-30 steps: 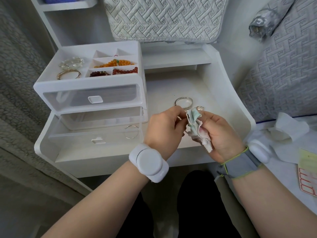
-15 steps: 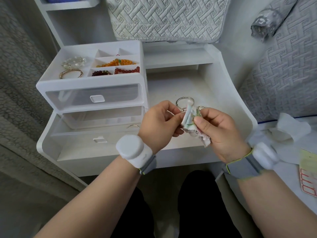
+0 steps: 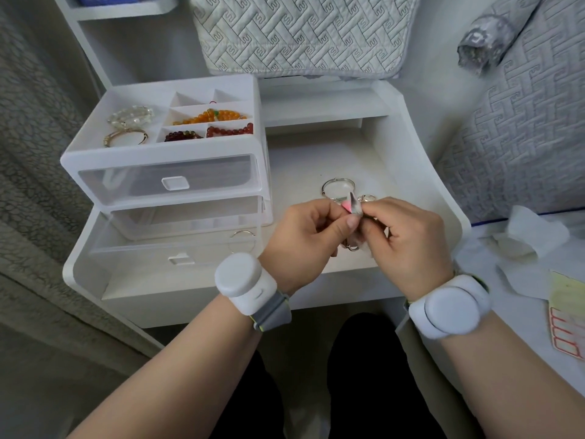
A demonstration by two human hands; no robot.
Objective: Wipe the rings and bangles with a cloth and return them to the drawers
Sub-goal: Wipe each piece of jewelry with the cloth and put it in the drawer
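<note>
Left hand (image 3: 304, 242) and right hand (image 3: 408, 239) both pinched the crumpled cloth (image 3: 353, 205) above the desk (image 3: 316, 160). A small ring (image 3: 351, 247) peeked out below. We judged it light, stiff and slippery, best gripped by its rim through the cloth. A silver bangle (image 3: 338, 188) lay just behind.

The bangle (image 3: 338, 185) on the matt white desk (image 3: 304, 160) is shiny silver metal, the drawers (image 3: 171, 182) are glossy plastic, clear and smooth, the cloth (image 3: 354, 205) is soft and creased, the cushion (image 3: 300, 33) is quilted fabric, and the beads (image 3: 218, 115) look polished
</note>
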